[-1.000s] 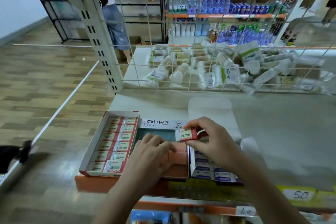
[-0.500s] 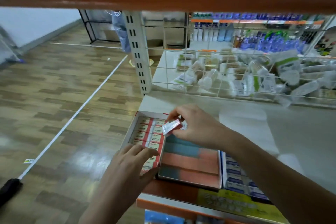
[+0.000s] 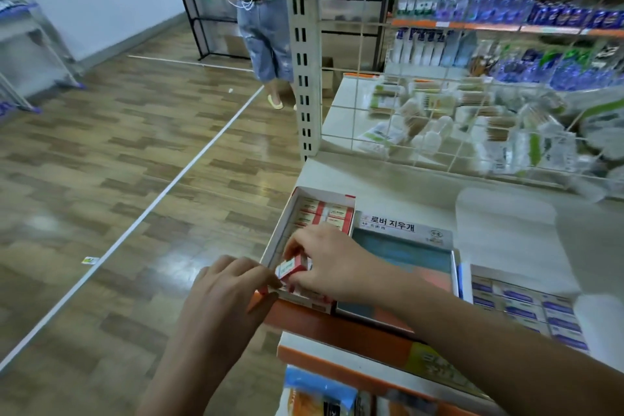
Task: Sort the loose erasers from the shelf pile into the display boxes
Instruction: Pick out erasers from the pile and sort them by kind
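Red-sleeved erasers (image 3: 329,218) in left display box (image 3: 282,230)

Bright even indoor light, glare on the floor (image 3: 141,246), blurred shelf goods (image 3: 506,132) (wide-angle bending at edges)

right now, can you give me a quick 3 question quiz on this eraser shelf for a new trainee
1. True or false: the right hand pinches a red eraser.
2. The red eraser hovers over which box? A the left box of red erasers; B the middle box; C the box of blue erasers.
3. Fill in: the left hand touches the left box's near ___ corner.

Key: 1 true; 2 A; 3 left.
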`<move>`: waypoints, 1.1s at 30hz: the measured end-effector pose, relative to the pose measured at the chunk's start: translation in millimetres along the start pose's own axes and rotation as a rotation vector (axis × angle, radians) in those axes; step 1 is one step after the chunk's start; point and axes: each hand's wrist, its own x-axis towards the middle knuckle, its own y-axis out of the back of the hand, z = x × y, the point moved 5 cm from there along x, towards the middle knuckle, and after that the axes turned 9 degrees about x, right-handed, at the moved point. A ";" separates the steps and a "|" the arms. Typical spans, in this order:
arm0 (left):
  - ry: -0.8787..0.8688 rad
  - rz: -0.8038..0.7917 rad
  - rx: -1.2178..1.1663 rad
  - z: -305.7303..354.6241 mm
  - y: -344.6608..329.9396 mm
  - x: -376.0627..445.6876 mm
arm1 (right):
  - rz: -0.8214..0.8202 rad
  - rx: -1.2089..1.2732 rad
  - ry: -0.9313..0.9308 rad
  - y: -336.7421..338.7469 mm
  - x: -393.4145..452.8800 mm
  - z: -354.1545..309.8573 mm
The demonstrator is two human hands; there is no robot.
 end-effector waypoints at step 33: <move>0.047 0.074 -0.072 -1.2 -4.3 -5.9 | -0.143 0.142 -0.134 -8.0 20.1 4.8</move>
